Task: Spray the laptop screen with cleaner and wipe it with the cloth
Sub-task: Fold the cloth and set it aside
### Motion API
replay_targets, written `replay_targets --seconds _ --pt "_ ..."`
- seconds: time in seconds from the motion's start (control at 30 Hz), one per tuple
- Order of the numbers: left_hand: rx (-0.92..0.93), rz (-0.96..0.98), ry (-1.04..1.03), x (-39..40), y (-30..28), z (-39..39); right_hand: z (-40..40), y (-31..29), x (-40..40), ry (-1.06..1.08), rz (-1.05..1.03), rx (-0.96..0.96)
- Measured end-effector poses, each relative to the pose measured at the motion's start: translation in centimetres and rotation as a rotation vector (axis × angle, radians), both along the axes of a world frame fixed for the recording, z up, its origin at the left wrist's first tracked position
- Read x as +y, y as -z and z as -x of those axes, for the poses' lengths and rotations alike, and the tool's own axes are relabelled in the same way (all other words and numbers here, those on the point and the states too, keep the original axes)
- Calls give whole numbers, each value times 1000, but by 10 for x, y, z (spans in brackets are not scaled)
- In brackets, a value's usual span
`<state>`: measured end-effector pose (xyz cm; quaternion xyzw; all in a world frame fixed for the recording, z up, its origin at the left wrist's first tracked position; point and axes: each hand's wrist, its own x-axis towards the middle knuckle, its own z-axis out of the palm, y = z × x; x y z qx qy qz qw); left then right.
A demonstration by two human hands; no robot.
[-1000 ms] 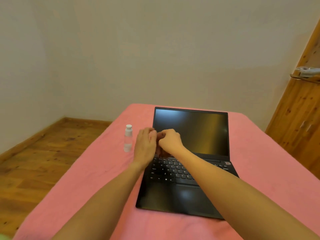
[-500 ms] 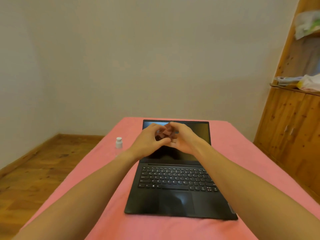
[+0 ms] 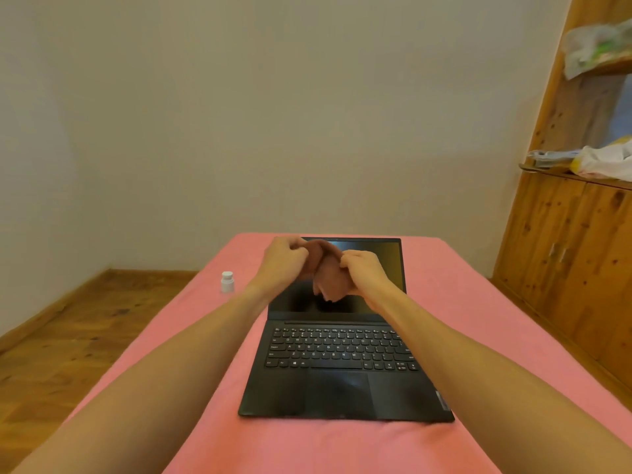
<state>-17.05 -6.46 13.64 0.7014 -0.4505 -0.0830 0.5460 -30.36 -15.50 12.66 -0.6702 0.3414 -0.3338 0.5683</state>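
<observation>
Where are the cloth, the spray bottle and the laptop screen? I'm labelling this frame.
cloth (image 3: 328, 278), head view, on its hanging middle fold.
spray bottle (image 3: 227, 282), head view, on its clear body below the white cap.
laptop screen (image 3: 386, 265), head view, on bare dark glass at the right.

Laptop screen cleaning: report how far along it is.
Done: nothing visibly; no spray marks can be made out on the dark laptop screen. In hand: left hand and right hand spread a brown cloth before it. Left: wiping. The spray bottle stands capped and untouched.
</observation>
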Motion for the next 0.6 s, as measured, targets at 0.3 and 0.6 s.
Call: replay_targets --seconds 0.3,0.6 --pt "100 -141 -263 42 8 -69 -26 30 12 -131 -48 47" --pt "30 -315 -466 108 66 -129 -92 73 70 -204 350 452"
